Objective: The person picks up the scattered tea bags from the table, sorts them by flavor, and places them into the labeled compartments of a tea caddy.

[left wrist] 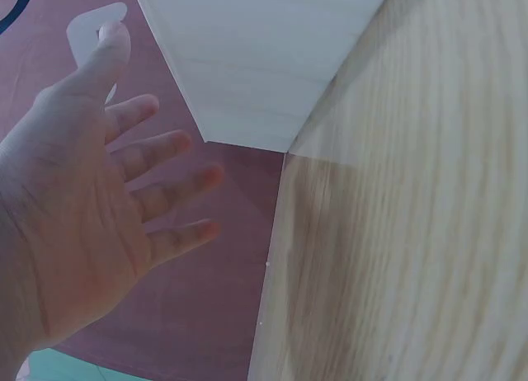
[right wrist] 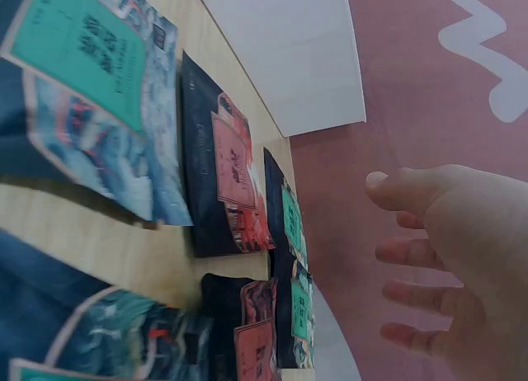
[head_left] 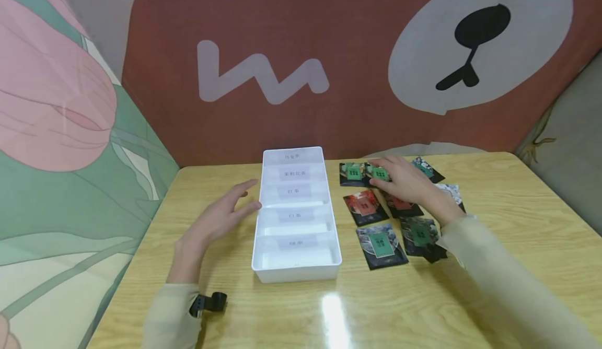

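Note:
A long white box point(head_left: 297, 274) stands on the table, split into several labelled compartments. My left hand point(head_left: 211, 222) is beside its left wall, fingers spread and nothing held; the left wrist view shows the palm point(left wrist: 78, 199) facing the box side point(left wrist: 264, 63). To the right of the box lie several dark tea packets with coloured labels. My right hand point(head_left: 405, 179) is over the back packets, its fingers overlapping a green-labelled packet point(head_left: 378, 173). In the right wrist view its fingers point(right wrist: 417, 294) are fairly straight and grip nothing, close by the back green-labelled packets point(right wrist: 302, 308).
Red-labelled packets point(head_left: 366, 208) lie in the middle row. A blue-grey packet point(head_left: 382, 246) with a green label is nearest the front, beside another dark packet point(head_left: 420, 235). More packets point(head_left: 427, 169) lie behind the right wrist. A patterned cloth point(head_left: 263, 124) rises behind the wooden table point(head_left: 277, 317).

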### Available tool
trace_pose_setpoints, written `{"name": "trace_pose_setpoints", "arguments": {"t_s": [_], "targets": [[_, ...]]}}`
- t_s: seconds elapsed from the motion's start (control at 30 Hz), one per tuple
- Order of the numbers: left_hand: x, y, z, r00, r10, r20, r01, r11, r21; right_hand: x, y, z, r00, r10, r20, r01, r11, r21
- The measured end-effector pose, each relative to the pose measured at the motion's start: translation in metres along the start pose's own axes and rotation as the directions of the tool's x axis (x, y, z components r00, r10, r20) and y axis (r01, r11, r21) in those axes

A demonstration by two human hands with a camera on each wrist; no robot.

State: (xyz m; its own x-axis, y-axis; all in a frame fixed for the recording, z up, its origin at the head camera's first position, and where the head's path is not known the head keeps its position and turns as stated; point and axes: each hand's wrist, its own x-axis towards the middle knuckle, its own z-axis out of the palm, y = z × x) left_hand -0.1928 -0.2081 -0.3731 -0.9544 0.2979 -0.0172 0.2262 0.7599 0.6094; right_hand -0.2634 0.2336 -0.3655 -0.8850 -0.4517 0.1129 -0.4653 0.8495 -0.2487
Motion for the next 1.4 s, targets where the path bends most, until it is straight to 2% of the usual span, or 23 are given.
{"name": "trace_pose_setpoints", "arguments": {"t_s": [0.3,0.6,1.1,1.23,1.4], "targets": [[0.000,0.002,0.003,0.999,0.019,0.046,-0.015,0.995,-0.095,0.020,0.004,0.000,0.999,-0.008,0.040,0.006,0.998,0.061],[0.003,0.002,0.006,0.996,0.013,0.085,-0.003,0.993,-0.120,0.040,0.010,0.005,0.998,0.008,0.063,-0.015,0.994,0.108],[0.007,-0.003,0.009,0.990,-0.002,0.140,0.035,0.971,-0.236,0.062,0.023,0.015,0.988,0.012,0.153,-0.027,0.995,0.098],[0.007,-0.005,0.009,0.989,0.008,0.146,0.028,0.969,-0.247,0.068,0.025,0.019,0.987,0.015,0.158,-0.032,0.994,0.102],[0.006,-0.008,0.008,0.992,0.013,0.129,0.014,0.979,-0.205,0.077,0.027,0.024,0.983,0.015,0.183,-0.036,0.993,0.112]]}}
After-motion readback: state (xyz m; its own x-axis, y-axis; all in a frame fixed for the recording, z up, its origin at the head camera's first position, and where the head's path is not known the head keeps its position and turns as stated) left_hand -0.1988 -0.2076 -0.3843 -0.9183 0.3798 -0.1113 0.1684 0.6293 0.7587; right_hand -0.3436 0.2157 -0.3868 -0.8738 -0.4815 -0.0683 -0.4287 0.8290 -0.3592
